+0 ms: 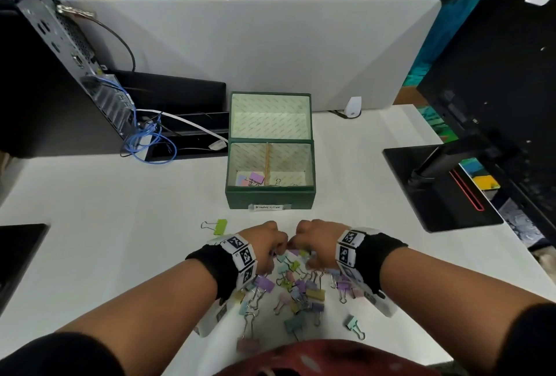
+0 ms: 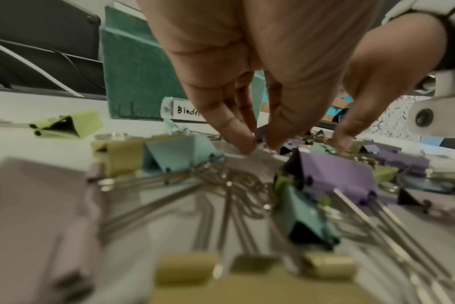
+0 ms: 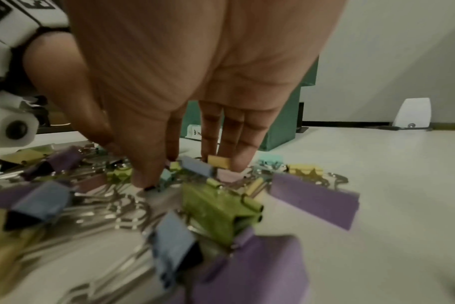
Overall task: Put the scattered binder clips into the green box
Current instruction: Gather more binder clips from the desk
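Observation:
The green box stands open mid-table with its lid upright; a few clips lie in its left compartment. A pile of pastel binder clips lies in front of it, near the table's front edge. Both hands reach down into the pile's far end. My left hand pinches a small purple clip between thumb and fingertips. My right hand has thumb and fingers closed round a blue-grey clip. A lone light-green clip lies left of the pile.
A computer tower with blue cables stands at the back left. The black monitor stand base is on the right. A grey partition closes the back. One teal clip lies apart at the front right.

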{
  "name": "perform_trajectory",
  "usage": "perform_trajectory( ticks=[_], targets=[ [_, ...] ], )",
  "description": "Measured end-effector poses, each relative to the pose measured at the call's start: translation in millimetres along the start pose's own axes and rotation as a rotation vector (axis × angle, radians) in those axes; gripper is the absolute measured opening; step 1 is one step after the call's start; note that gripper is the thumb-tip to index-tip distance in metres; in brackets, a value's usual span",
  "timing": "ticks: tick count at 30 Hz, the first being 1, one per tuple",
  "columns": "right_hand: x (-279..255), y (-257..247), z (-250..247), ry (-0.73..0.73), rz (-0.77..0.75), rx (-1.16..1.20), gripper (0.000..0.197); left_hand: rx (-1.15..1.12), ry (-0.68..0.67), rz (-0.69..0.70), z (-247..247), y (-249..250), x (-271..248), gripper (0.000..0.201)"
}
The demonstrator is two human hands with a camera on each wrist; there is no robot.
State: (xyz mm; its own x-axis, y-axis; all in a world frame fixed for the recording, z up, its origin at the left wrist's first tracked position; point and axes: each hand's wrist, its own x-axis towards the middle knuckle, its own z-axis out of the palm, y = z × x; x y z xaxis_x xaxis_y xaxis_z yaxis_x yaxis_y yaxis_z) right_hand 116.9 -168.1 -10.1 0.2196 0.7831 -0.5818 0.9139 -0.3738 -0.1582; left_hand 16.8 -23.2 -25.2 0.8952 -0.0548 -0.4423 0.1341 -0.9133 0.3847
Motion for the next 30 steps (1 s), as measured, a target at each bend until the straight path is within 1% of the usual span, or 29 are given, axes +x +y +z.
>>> perform_trajectory(
  ticks=[4, 8, 11, 14, 16, 20, 26, 30],
  targets=[
    [3, 1, -2, 0.030, 0.036, 0.071, 0.037, 0.002, -0.018, -0.011, 4, 8, -2, 0.045],
    [4, 2, -1, 0.047, 0.062, 0.129, 0.032, 0.042, -0.053, 0.025, 3, 11, 0, 0.052],
    [6, 3, -1, 0.073, 0.086, 0.183, 0.032, 0.093, -0.064, 0.022, 3, 16, 4, 0.043],
    [7, 5, -4, 0.097, 0.122, 0.269, 0.027, 0.107, -0.053, -0.006, 3, 18, 7, 0.034],
    [6, 8, -7, 0.108, 0.152, 0.315, 0.023, 0.108, -0.043, -0.020, 3, 18, 9, 0.034],
    [2, 12, -11, 0.121, 0.201, 0.379, 0.021, 0.112, -0.046, -0.024, 3, 17, 10, 0.031],
    [-5, 20, -24, 0.206, 0.233, 0.548, 0.016, -0.015, -0.054, -0.028, -1, 11, 8, 0.028],
    [-11, 18, -55, 0.323, 0.208, 0.641, 0.014, -0.110, -0.022, -0.068, -2, 8, 6, 0.021]
  ],
)
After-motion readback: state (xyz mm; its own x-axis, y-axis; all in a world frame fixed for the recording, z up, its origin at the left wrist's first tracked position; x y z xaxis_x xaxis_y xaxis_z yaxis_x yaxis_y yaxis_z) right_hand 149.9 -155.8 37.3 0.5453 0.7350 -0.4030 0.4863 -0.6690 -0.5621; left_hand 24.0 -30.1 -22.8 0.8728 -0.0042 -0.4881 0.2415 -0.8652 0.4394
